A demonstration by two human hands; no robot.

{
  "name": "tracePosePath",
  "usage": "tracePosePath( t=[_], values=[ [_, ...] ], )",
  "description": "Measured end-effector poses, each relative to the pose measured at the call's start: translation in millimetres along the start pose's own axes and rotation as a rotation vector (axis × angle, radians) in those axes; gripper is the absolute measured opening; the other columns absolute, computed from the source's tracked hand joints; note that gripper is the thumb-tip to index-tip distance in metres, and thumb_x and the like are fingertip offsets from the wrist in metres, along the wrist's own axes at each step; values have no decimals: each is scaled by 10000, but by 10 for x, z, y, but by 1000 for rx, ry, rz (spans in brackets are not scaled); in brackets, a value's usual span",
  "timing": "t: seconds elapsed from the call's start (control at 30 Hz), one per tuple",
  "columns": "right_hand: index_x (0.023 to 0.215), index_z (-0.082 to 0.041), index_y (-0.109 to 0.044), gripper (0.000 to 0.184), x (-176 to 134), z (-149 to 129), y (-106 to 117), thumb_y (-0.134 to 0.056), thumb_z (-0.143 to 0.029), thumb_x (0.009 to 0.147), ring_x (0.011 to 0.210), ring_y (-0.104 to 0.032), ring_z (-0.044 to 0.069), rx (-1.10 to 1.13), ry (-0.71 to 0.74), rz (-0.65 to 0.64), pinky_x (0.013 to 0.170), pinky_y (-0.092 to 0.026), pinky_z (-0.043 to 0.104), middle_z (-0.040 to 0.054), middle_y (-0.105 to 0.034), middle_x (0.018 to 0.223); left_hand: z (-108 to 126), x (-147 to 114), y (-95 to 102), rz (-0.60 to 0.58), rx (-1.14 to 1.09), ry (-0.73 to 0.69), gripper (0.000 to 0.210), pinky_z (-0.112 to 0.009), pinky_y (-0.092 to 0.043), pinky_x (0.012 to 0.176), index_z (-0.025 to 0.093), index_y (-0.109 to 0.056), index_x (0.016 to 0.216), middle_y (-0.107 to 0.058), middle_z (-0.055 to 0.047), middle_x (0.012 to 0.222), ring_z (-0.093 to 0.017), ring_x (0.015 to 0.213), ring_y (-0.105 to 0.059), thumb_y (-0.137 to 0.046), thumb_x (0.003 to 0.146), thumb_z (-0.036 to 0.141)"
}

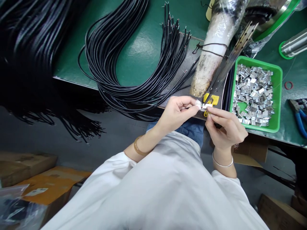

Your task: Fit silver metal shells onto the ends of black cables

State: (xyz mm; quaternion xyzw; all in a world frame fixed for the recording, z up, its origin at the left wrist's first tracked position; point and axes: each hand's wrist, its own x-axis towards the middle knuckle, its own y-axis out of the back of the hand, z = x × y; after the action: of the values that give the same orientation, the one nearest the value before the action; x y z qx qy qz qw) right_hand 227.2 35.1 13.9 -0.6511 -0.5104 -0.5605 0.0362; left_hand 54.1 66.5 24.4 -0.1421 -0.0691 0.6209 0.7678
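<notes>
Close together at the table's front edge, both hands are closed in pinches. My right hand (225,126) pinches a small silvery metal piece (208,105) between thumb and fingertips. My left hand (179,111) has thumb and fingers pressed together at that piece's left end. Something white (198,103), perhaps tape, covers its fingertips, and what they grip is hidden. Just above the metal piece, the narrow tip of a perforated metal tool (236,48), like a soldering iron, points down. Behind the fingers sits a yellow part (212,99).
A green tray (277,95) of small metal pieces stands right. Bundled black cables (129,84) lie left, their stripped ends near a white wrapped tube (208,57). More cables (31,57) hang off the table. Blue-handled pliers (301,119) and a red ring (289,85) lie far right.
</notes>
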Motion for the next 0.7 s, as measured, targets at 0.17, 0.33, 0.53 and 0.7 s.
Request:
tracePosePath(
  t=[0.17, 0.33, 0.53, 0.7],
  values=[
    [980, -251, -703, 283, 53, 2, -14, -775, -61, 782, 867, -780, 178, 9, 21, 12, 747, -672, 305, 0, -798, 1033, 14, 10, -30, 51, 48, -36, 171, -185, -282, 463, 123, -709, 695, -505, 39, 565, -36, 504, -369, -772, 765, 266],
    [973, -235, -715, 281, 116, -30, -4, -793, -54, 773, 860, -781, 175, -28, 39, 23, 779, -673, 296, 0, -797, 1026, 5, 13, -41, 82, 97, -66, 134, -178, -317, 483, 124, -716, 700, -504, 35, 578, -41, 519, -392, -758, 767, 232],
    [920, -204, -672, 289, 72, 11, 8, -800, -28, 730, 874, -787, 185, 15, 108, -8, 790, -666, 268, 21, -799, 1033, -37, 15, 3, 41, 105, -57, 110, -173, -326, 486, 118, -729, 720, -589, 5, 625, -43, 529, -411, -712, 768, 216],
    [937, -205, -688, 262, 68, -64, 18, -785, -39, 759, 857, -789, 183, -23, 20, 8, 739, -652, 251, 32, -802, 1048, -34, -21, -14, 25, 115, -86, 138, -179, -305, 480, 116, -721, 731, -565, 2, 618, -47, 534, -401, -689, 793, 234]
  ],
)
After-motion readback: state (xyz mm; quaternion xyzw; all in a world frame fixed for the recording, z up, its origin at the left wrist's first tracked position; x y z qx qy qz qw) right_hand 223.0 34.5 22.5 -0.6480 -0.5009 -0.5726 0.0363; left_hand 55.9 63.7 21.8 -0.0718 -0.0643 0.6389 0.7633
